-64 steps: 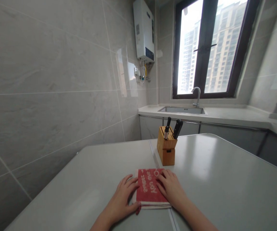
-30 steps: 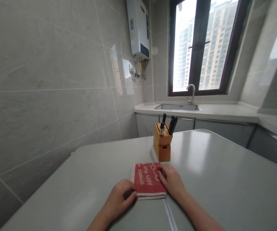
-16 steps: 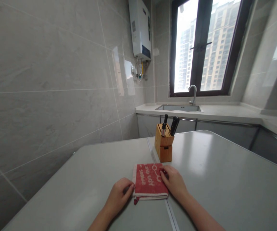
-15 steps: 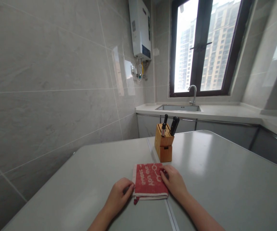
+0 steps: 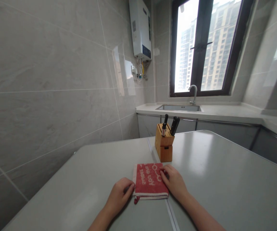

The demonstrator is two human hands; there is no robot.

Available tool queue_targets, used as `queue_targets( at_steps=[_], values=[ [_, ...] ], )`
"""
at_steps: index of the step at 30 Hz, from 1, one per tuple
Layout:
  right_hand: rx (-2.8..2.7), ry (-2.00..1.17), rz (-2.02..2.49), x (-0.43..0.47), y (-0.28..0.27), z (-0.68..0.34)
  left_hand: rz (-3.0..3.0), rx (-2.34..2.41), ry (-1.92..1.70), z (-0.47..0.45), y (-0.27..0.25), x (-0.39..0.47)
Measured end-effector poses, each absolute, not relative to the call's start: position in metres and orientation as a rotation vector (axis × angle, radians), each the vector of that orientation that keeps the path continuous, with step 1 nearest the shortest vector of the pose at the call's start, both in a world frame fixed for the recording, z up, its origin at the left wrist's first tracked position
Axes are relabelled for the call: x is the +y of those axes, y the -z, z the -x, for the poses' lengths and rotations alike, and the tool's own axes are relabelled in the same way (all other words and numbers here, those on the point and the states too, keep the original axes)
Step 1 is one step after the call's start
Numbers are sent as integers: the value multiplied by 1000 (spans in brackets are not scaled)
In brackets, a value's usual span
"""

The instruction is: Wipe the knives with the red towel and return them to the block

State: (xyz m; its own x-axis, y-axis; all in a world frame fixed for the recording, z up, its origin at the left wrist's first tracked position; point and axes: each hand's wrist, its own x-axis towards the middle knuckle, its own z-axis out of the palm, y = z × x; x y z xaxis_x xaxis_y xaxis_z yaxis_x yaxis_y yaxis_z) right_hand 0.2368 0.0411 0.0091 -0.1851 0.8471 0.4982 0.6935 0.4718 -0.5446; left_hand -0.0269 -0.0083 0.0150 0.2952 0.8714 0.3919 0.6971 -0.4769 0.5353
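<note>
A folded red towel [image 5: 149,181] with pale lettering and a white border lies flat on the grey table [image 5: 104,160]. A small dark red hanging loop [image 5: 137,200] sticks out at its near left corner. My left hand [image 5: 121,194] is closed in a pinch at the towel's left edge, thumb and index finger together there. At the opposite edge, my right hand [image 5: 173,179] has its curled fingertips on the towel's upper right side. Both hands rest low, by the tabletop. The undersides of the fingers are partly hidden.
Just beyond the towel stands a wooden knife block [image 5: 164,144] with several black-handled tools in it. A metal strip [image 5: 171,213] runs across the table. Behind are a sink [image 5: 179,108] with a faucet [image 5: 194,94], a white counter [image 5: 230,110], and a wall-mounted water heater [image 5: 140,30].
</note>
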Motion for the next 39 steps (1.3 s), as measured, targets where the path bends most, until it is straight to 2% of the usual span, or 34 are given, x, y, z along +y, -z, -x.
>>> queue_targets(
  at_steps=[39],
  values=[
    [-1960,-317,1273,46,-2,-236,-2287,1417,-952,25,-17,-10]
  ],
)
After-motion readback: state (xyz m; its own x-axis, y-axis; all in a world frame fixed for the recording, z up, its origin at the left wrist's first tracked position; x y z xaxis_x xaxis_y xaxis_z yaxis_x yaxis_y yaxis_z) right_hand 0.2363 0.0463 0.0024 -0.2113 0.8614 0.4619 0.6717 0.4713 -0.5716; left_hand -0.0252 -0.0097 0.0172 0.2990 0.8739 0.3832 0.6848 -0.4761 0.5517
